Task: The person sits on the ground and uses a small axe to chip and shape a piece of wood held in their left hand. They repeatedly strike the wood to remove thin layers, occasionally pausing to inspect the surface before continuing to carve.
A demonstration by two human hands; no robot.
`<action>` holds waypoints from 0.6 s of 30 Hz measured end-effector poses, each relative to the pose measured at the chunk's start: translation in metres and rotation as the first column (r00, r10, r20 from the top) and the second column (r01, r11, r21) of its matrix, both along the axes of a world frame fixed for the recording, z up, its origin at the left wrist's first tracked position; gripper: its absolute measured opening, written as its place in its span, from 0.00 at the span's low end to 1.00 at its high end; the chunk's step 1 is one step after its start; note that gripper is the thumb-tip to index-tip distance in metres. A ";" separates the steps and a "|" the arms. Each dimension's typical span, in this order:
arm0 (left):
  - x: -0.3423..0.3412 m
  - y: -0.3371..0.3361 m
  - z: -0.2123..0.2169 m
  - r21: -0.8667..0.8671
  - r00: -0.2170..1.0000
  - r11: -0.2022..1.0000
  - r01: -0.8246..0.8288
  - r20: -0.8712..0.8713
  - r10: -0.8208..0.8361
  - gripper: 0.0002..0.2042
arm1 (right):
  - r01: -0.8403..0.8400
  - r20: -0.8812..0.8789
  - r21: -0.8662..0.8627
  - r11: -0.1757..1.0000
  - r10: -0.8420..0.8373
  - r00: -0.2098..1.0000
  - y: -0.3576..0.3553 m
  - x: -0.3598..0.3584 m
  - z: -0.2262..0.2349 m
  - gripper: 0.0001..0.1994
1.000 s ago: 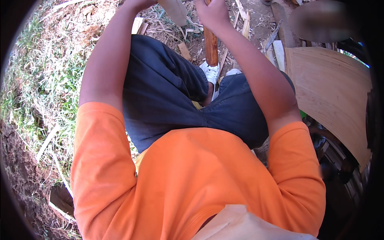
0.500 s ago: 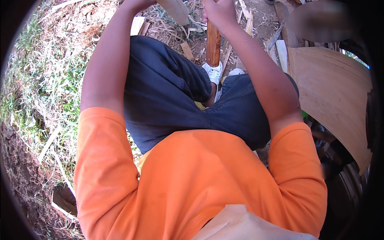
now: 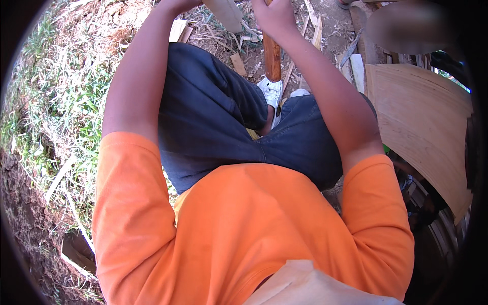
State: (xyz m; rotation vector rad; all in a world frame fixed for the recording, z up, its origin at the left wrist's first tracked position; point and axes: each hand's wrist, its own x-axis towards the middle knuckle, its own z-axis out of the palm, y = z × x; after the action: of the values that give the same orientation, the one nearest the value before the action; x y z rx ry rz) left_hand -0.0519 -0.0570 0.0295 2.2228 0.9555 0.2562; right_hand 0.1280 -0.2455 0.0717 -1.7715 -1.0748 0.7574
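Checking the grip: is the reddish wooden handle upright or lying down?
Upright: the wooden handle runs vertically from the right hand down toward the white shoe.

Orange, dark blue and wood tones over dry ground

The shirt (image 3: 244, 239) was plain bright orange and the trousers (image 3: 213, 122) were dark blue, without any pattern. The wooden handle (image 3: 272, 58) was reddish brown, the shoe (image 3: 271, 91) was white with white laces, the curved board (image 3: 427, 127) was pale tan with fine grain lines, and the grass (image 3: 61, 101) was green mixed with dry yellow.
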 end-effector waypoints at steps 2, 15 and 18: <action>0.013 -0.004 -0.003 0.087 0.999 0.996 0.033 0.016 -0.035 0.12 | -0.041 -0.072 -0.291 0.956 0.020 0.997 -0.017 0.007 -0.046 0.20; 0.011 -0.007 0.004 0.130 1.000 0.991 0.029 0.000 -0.029 0.14 | -0.039 0.157 -0.201 0.979 0.071 0.985 -0.013 0.006 -0.013 0.20; 0.018 -0.007 -0.002 0.177 0.999 0.984 0.036 -0.018 -0.034 0.13 | -0.078 0.036 -0.496 0.865 0.111 0.993 -0.026 0.011 -0.048 0.21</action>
State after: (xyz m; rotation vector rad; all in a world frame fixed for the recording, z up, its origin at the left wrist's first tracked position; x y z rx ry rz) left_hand -0.0334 -0.0638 0.0271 2.4042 0.9320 0.3204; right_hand 0.1388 -0.2713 0.0233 -2.1953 -1.0787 1.1213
